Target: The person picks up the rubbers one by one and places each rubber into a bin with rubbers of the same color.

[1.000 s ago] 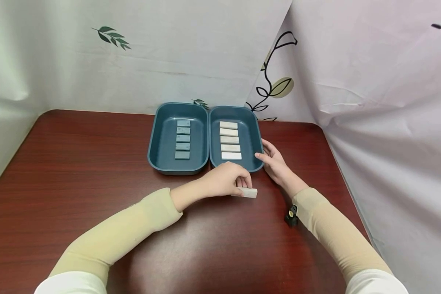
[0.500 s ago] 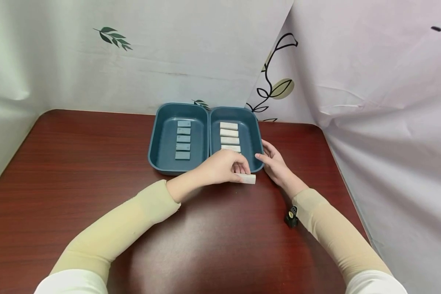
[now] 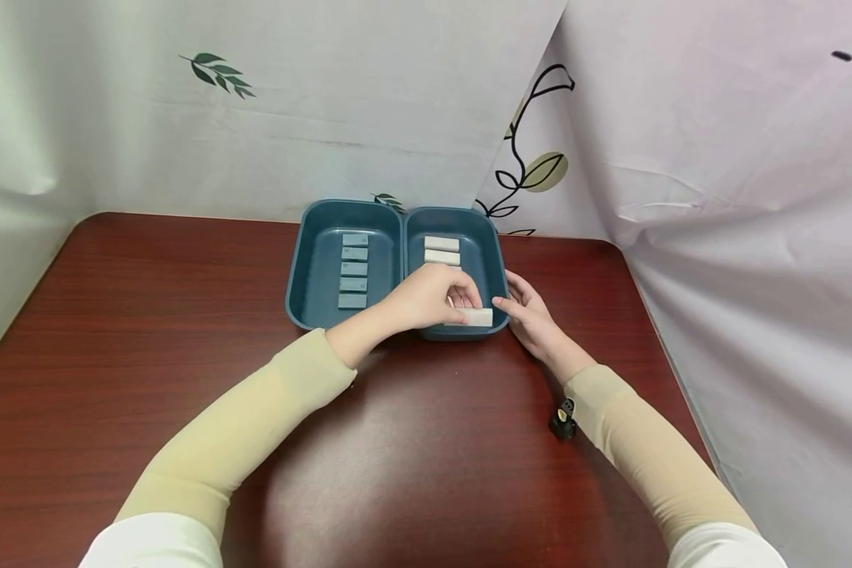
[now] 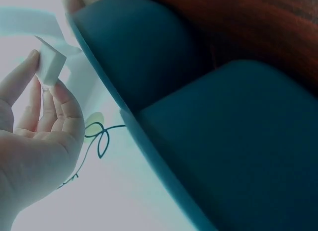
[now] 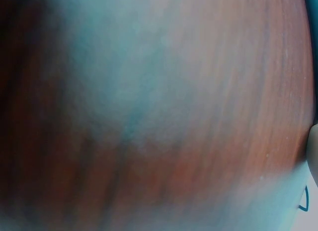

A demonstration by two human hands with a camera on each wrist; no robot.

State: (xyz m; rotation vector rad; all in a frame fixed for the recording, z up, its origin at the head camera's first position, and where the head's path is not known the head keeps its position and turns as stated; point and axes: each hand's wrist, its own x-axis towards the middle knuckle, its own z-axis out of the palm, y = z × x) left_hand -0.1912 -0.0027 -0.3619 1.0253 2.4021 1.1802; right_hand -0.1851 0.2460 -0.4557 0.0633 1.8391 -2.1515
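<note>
My left hand (image 3: 433, 296) pinches a white rectangular block (image 3: 477, 317) between thumb and fingers, above the near end of the right blue tray (image 3: 486, 237). The left wrist view shows the same white block (image 4: 51, 63) at the fingertips. In the right tray lie white blocks (image 3: 442, 244) in a column; the left hand hides the nearer ones. My right hand (image 3: 536, 319) holds that tray's right rim, thumb over the edge and fingers along the outside. In the right wrist view only a bit of skin shows at the right edge.
Beside it, touching, stands a left blue tray (image 3: 294, 276) with several blue-green blocks (image 3: 354, 268) in a column. Both trays are on a reddish-brown table (image 3: 149, 331), near its back edge. White curtains (image 3: 369, 102) hang behind and at the right.
My left hand has moved away from me with the white block, from the table in front of the right tray to over its near end. The right hand has stayed at the rim.
</note>
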